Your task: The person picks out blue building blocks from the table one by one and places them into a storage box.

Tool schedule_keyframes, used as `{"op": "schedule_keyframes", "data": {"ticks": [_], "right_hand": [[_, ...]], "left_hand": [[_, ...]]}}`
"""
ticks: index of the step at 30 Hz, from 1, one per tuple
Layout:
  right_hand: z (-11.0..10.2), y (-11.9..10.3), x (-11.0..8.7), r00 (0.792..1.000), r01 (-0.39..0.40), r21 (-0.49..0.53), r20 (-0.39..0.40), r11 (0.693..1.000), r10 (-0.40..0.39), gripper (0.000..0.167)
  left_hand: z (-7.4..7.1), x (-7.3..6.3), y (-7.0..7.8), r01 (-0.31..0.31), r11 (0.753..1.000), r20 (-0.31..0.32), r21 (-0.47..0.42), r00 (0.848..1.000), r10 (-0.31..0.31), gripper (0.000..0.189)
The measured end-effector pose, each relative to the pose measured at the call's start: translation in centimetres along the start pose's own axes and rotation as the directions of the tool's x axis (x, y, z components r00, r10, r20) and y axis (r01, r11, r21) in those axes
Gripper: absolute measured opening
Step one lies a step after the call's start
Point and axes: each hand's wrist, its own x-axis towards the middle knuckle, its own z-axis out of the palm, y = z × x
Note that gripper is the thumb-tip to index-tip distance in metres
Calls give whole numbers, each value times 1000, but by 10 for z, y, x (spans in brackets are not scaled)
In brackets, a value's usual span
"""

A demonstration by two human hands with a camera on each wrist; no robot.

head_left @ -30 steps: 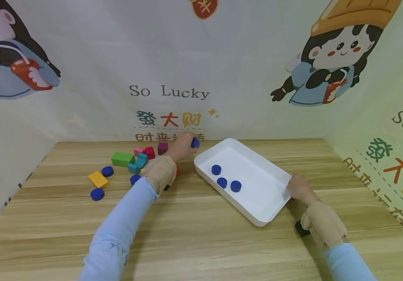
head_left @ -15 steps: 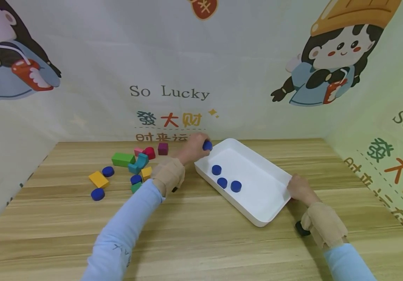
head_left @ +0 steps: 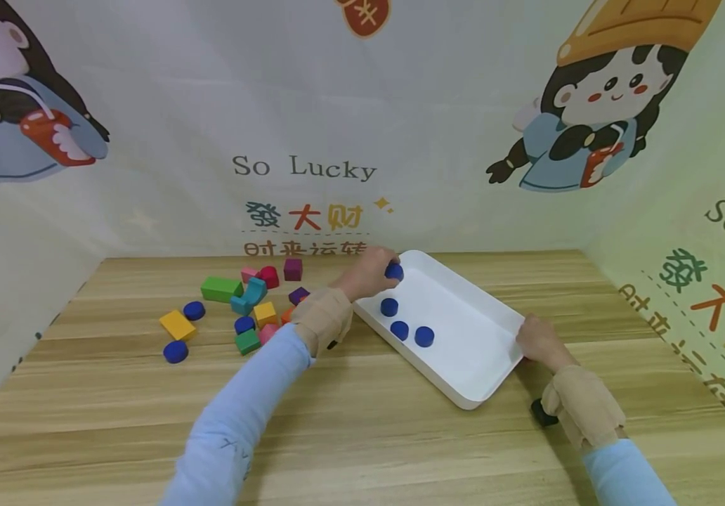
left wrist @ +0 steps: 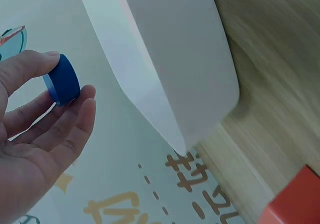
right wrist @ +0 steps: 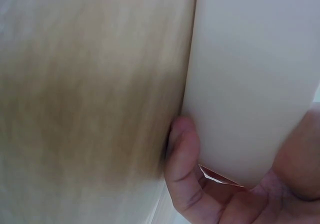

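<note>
My left hand [head_left: 367,273] pinches a blue disc block [left wrist: 63,81] between thumb and fingers, held over the far left corner of the white tray [head_left: 464,281]. In the left wrist view the disc stands on edge in the grip, apart from the tray wall. Inside the tray lie three more blue discs [head_left: 424,336], near its left side. My right hand [head_left: 542,341] grips the tray's right corner; the right wrist view has fingers curled at the bottom edge of its wall [right wrist: 250,83] and the thumb side at the upper rim.
Left of the tray, colored blocks lie scattered: a green bar [head_left: 221,288], a teal curved block [head_left: 250,295], a yellow slab [head_left: 177,324], a purple cube [head_left: 293,269] and several others. Blue discs [head_left: 175,351] lie among them. A printed cloth [head_left: 312,105] stands behind the wooden table [head_left: 362,450].
My left hand has carried the blue disc rightward, from left of the tray to over its far left corner. My right hand keeps its place on the tray.
</note>
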Motion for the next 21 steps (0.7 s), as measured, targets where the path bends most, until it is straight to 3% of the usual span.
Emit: {"op": "schedule_keyframes", "data": {"ticks": [8, 11, 14, 18, 21], "right_hand": [[-5, -1, -1, 1000, -10, 7, 16, 1000, 10, 8], [-5, -2, -1, 1000, -7, -6, 23, 1000, 7, 8], [-6, -3, -1, 1000, -4, -12, 24, 1000, 4, 8], [-8, -3, -1, 1000, -20, 12, 18, 1000, 20, 9], [-8, -3, -1, 1000, -16, 3, 22, 1000, 16, 8]], "left_hand": [[9, 7, 9, -48, 999, 20, 13, 999, 48, 34], [12, 10, 12, -36, 999, 40, 14, 999, 36, 36], [19, 14, 8, -30, 998, 51, 55, 998, 27, 36], [44, 40, -18, -57, 994, 59, 92, 997, 51, 35], [51, 51, -24, -41, 995, 104, 91, 994, 32, 38]]}}
